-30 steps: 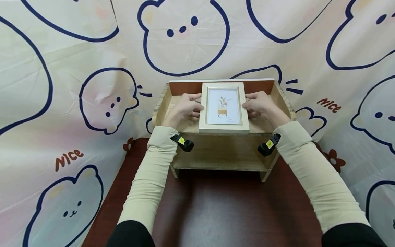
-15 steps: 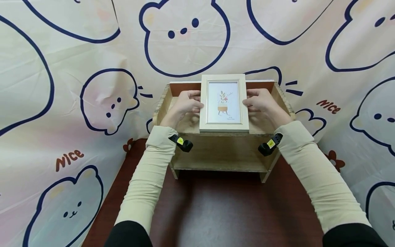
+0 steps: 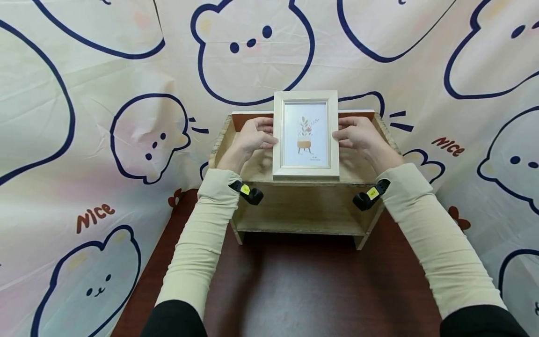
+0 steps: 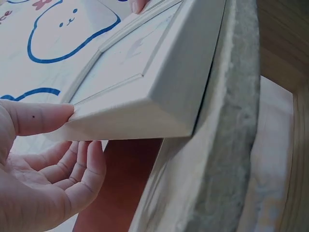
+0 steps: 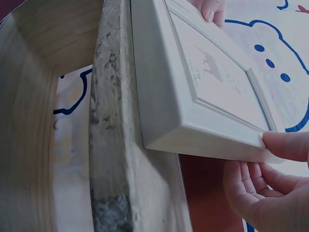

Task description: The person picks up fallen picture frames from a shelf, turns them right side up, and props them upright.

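Observation:
A cream picture frame [image 3: 306, 171] with a print of a potted plant stands on the top shelf of a small wooden shelf unit [image 3: 303, 208], near its front edge. My left hand [image 3: 254, 140] holds the frame's left side, its thumb on the front face and fingers behind. On the opposite side my right hand [image 3: 358, 135] pinches the frame the same way. In the left wrist view the frame's lower edge [image 4: 174, 116] sits right at the shelf board's edge [image 4: 236, 96]. The right wrist view shows the frame [image 5: 164, 96] leaning back a little.
The shelf unit has raised side panels [image 3: 385, 135] and a reddish-brown back strip [image 3: 252, 120]. It stands on a dark brown table [image 3: 311, 290]. A cloth backdrop [image 3: 160, 70] with bear drawings hangs behind and at both sides.
The picture frame's top edge has come up, so it stands more upright, while its bottom edge stays near the shelf's front. Both hands have risen slightly with it.

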Motion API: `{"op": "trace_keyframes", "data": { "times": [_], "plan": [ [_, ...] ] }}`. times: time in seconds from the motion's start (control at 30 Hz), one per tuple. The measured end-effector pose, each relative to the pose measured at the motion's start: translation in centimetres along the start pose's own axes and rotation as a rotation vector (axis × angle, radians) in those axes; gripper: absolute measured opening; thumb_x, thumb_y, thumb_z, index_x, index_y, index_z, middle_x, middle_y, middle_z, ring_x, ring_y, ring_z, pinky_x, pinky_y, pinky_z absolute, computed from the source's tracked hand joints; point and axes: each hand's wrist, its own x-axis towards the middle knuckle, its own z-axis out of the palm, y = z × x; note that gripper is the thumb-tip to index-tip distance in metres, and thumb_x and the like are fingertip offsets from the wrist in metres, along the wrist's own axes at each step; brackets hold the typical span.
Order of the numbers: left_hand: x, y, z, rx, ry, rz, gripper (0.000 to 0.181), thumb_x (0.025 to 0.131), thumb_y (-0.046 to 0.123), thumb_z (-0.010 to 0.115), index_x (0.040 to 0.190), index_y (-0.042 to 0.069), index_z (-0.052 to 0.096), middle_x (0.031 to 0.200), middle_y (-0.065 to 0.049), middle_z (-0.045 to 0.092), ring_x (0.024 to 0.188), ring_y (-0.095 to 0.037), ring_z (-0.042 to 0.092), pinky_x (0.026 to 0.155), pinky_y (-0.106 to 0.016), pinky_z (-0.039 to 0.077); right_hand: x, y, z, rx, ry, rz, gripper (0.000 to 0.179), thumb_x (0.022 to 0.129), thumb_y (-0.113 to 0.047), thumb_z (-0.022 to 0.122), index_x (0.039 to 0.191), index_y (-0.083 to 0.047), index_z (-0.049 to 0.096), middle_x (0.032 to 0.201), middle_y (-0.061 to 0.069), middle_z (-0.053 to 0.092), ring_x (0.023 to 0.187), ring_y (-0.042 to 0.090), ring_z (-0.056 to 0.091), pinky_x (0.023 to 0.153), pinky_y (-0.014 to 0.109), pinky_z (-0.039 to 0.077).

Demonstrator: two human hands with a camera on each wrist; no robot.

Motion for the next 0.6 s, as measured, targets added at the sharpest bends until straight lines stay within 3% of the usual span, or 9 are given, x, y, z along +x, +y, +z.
{"op": "trace_keyframes", "data": {
  "times": [0.3,0.6],
  "plan": [
    [-0.09,0.21,0.07,-0.062,0.021,0.120,0.057,0.074,-0.020,0.057,0.127,-0.001,0.047,0.100,-0.015,0.057,0.082,-0.018,0.057,0.061,-0.022,0.050,-0.30,-0.06,-0.27,0.065,-0.001,-0.142,0.049,0.085,0.008,0.053,0.132,0.006,0.039,0.098,0.006,0.047,0.084,0.011,0.051,0.069,0.017,0.049],
    [-0.04,0.55,0.39,-0.041,0.055,0.191,0.060,0.072,-0.022,0.058,0.127,-0.001,0.047,0.100,-0.014,0.057,0.083,-0.018,0.054,0.070,-0.025,0.050,-0.28,-0.13,-0.43,0.036,0.046,-0.213,0.048,0.085,0.007,0.054,0.131,0.005,0.040,0.100,0.005,0.048,0.091,0.012,0.049,0.072,0.018,0.048]
  ]
}}
